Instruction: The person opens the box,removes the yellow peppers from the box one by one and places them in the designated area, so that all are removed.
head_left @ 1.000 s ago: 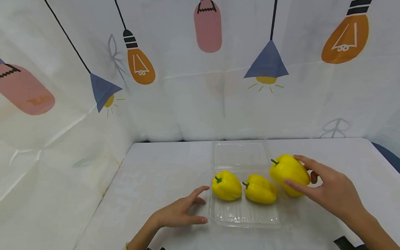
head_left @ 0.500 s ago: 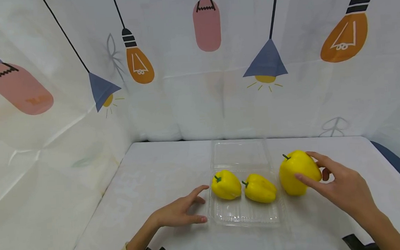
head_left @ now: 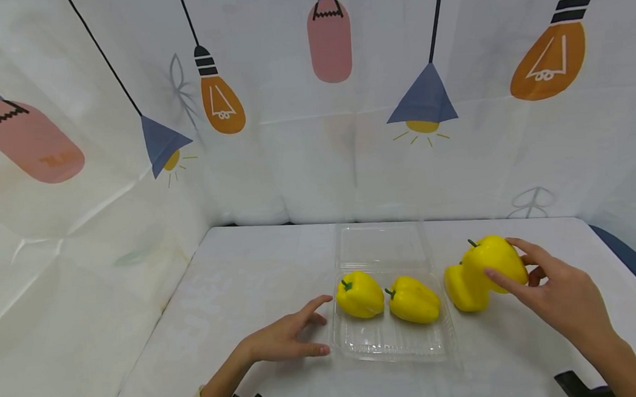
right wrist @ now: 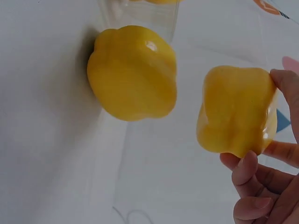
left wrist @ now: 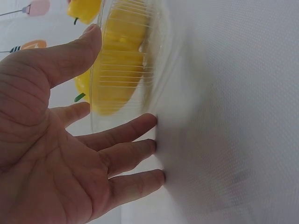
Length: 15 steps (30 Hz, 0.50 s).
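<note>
My right hand (head_left: 567, 295) holds a yellow bell pepper (head_left: 499, 261) between thumb and fingers, raised off the table. In the right wrist view that held pepper (right wrist: 238, 109) hangs apart from another yellow bell pepper (right wrist: 133, 74), which rests on the table right of the clear plastic clamshell box (head_left: 393, 347). Two yellow bell peppers, one on the left (head_left: 360, 295) and one on the right (head_left: 413, 301), sit inside the box. At the box's left side is my left hand (head_left: 283, 337), fingers spread; its thumb is by the rim in the left wrist view.
The box's lid (head_left: 382, 244) lies folded back on the white table (head_left: 267, 268). Behind the table hangs a white curtain (head_left: 294, 163) printed with lamps and bulbs. A dark blue edge (head_left: 633, 258) shows at the table's right.
My right hand has moved to the right with its pepper, away from the box. The pepper on the table beside the box now shows separately. The left hand stays put.
</note>
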Available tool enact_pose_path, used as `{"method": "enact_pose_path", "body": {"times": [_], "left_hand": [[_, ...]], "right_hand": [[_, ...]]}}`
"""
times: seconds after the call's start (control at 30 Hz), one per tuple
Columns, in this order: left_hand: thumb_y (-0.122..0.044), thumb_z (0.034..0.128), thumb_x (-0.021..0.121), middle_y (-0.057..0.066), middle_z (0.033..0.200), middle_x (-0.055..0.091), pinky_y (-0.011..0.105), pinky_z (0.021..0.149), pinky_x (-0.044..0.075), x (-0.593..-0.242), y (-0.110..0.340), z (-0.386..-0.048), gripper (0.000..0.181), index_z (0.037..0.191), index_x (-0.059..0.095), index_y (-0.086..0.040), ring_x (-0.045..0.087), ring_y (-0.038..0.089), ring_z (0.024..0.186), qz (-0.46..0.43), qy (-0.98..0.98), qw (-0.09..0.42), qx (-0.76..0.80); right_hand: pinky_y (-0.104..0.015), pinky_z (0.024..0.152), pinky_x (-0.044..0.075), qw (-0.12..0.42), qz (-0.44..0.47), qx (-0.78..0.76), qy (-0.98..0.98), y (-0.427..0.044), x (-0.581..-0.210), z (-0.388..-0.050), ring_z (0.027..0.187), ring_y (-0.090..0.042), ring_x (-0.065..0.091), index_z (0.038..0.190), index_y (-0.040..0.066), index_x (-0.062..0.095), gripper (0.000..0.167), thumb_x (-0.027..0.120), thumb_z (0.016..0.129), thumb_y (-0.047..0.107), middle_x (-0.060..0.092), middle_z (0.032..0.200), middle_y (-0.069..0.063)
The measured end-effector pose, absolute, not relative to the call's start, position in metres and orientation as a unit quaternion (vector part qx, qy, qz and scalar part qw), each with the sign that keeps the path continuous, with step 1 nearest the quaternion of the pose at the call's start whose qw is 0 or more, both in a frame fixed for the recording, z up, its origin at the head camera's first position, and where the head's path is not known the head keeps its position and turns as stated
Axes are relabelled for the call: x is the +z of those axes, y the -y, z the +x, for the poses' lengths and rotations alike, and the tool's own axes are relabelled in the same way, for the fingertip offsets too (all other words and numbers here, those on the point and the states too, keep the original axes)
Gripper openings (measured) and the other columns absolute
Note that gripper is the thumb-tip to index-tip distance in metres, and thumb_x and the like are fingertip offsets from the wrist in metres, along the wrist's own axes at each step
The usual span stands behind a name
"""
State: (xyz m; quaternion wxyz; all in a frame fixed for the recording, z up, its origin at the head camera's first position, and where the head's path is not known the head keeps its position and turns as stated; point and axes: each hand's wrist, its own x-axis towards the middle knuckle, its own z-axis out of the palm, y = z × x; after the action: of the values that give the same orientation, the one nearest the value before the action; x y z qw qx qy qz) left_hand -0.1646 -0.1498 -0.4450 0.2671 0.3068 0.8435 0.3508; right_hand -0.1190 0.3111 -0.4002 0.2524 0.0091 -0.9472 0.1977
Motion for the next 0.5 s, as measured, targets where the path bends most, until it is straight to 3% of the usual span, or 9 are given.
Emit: {"method": "enact_pose_path", "body": {"times": [0.2,0.5], "left_hand": [[-0.041,0.0913,0.070,0.003,0.133,0.057,0.055,0.108,0.033,-0.445,0.150,-0.164,0.085,0.156,0.016,-0.030,0.045,0.025,0.132,0.310,-0.844,0.266,0.348],[-0.041,0.0913,0.070,0.003,0.133,0.057,0.055,0.108,0.033,-0.443,0.149,-0.164,0.086,0.156,0.015,-0.028,0.045,0.025,0.132,0.309,-0.844,0.267,0.347]], "right_hand": [[-0.026,0.042,0.032,0.239,-0.027,0.181,0.954,-0.317,-0.404,-0.120,0.054,-0.019,0.044,0.131,0.005,0.056,0.076,0.079,0.078,0.053,0.065,0.084,-0.020],[-0.026,0.043,0.034,0.226,-0.053,0.195,0.953,-0.326,-0.409,-0.121,0.061,-0.027,0.057,0.135,0.006,0.054,0.075,0.076,0.081,0.053,0.066,0.102,-0.029]]}}
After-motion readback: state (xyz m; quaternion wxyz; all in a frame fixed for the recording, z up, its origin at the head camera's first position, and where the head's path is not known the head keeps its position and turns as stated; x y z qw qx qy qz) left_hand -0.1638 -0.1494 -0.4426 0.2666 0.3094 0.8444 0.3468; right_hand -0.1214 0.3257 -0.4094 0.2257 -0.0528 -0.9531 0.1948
